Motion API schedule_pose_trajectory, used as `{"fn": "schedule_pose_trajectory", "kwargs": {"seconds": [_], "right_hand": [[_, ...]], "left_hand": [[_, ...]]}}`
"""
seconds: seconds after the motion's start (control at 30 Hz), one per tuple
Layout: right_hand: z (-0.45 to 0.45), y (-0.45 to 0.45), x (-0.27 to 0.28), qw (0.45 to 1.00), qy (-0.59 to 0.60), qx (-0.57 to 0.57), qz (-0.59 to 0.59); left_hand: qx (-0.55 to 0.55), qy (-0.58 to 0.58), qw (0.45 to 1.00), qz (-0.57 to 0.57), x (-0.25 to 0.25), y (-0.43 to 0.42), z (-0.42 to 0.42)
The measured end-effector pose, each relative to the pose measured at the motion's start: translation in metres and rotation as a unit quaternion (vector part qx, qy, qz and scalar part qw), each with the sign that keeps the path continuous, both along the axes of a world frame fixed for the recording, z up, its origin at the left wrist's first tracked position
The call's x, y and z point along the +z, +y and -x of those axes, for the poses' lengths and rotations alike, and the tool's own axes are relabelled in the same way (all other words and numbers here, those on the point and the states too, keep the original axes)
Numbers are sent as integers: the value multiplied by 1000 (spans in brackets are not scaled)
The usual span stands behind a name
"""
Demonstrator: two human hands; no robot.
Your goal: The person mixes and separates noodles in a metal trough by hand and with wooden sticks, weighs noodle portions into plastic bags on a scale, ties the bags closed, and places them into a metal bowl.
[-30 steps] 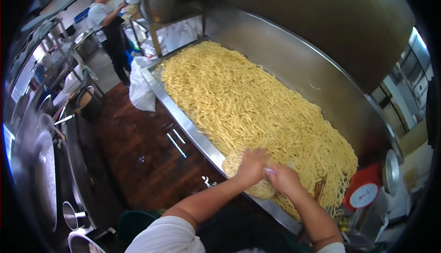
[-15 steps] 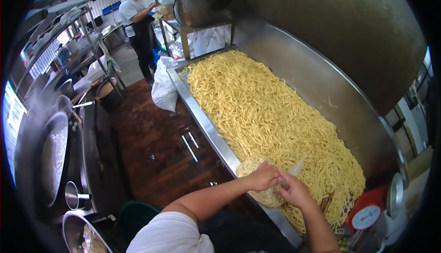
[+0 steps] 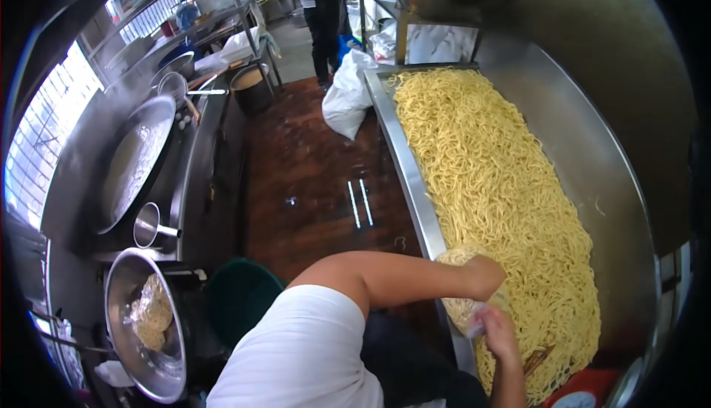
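A clear plastic bag of noodles (image 3: 453, 306) rests at the near left edge of a long metal tray (image 3: 415, 186), against a wide heap of loose yellow noodles (image 3: 489, 164). Bent over the bag, my left hand (image 3: 485, 276) is curled closed at its upper right side, its fingers mostly hidden. My right hand (image 3: 498, 330) is slightly blurred and closes on the bag's gathered plastic neck, just below the left. Brown tongs or sticks (image 3: 538, 360) lie on the noodles to the right of my right hand.
A red scale (image 3: 581, 392) stands at the tray's near end. To my left are a metal bowl (image 3: 174, 363) holding bagged noodles (image 3: 152, 315), a green bin (image 3: 241, 293) and a large steaming wok (image 3: 133, 167). A white sack (image 3: 346, 97) and another person (image 3: 324, 23) are farther off.
My view has swung left and down, bringing the bowl of bagged noodles fully into sight. My hands stay at the bag; the right has drawn lower, toward me, with the plastic neck.
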State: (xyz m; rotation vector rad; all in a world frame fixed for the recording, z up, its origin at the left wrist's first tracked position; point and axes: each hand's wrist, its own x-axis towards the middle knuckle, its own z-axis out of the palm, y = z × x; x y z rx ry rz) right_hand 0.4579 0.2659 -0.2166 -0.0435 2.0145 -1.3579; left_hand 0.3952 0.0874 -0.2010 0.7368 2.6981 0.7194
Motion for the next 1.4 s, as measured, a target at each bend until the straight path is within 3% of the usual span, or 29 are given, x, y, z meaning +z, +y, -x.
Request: {"fn": "schedule_pose_trajectory", "kwargs": {"seconds": [0.03,0.07,0.13,0.2,0.23,0.27,0.33,0.4,0.5,0.53,0.6,0.63,0.7,0.77,0.83,0.9,1.0,1.13,1.2,1.23,1.27,1.3,1.33,1.37,1.4], "right_hand": [[2,1,-1,983,182,8,-26],[4,-3,5,931,360,16,-52],[16,-8,23,935,344,29,-83],[21,-1,12,880,454,19,-140],[26,6,-23,943,318,-88,-34],[26,6,-32,961,177,-197,79],[24,-10,-18,898,-83,-372,221],[26,-12,-24,832,-172,-404,338],[29,-17,-16,800,-212,-411,381],[28,-20,-11,800,-211,-414,380],[27,-29,-2,856,-118,-381,329],[26,-31,-6,858,-120,-378,327],[28,-34,-23,863,-13,-422,276],[37,-30,-31,889,-5,-388,241],[39,-29,-28,911,1,-359,203],[37,-39,-10,945,104,-302,73],[26,-40,4,957,186,-223,7],[19,-37,-16,940,248,-234,26],[24,-32,-29,940,266,-215,14],[25,-30,-35,938,267,-220,16],[25,-28,-40,932,284,-225,20],[24,-25,-45,925,301,-230,23],[21,-23,-45,925,300,-232,24],[19,-21,-45,930,284,-231,27],[19,-19,-44,935,268,-230,29]], "left_hand": [[-21,38,999,26,6,1,2],[-43,77,995,50,9,3,4],[-44,117,992,20,-2,6,7],[-62,173,983,-24,-16,9,11],[-80,189,978,-43,-22,7,11],[-67,209,971,-97,-25,5,7],[-62,239,956,-156,-38,-4,4],[-31,265,948,-171,-50,-4,3],[-3,274,944,-185,-48,-1,-2],[15,266,945,-192,-48,-1,-2],[42,260,944,-198,-46,-2,-3],[50,252,943,-212,-38,-2,-7],[56,246,941,-225,-33,-5,-10],[-31,271,955,-116,-32,-11,-10],[-80,288,949,-104,-31,-19,-3],[-140,303,939,-81,-24,-25,8],[-155,290,941,-72,-22,-28,14],[-115,256,959,-44,-23,-19,0],[-17,190,981,-45,-21,-15,-10],[-23,191,980,-43,-21,-13,-11],[54,-31,988,-142,-21,-11,-12],[129,-251,932,-229,-21,-9,-13],[127,-251,932,-227,-23,-8,-16],[185,-445,807,-340,-26,-7,-19],[230,-608,627,-430,-28,-6,-22]]}}
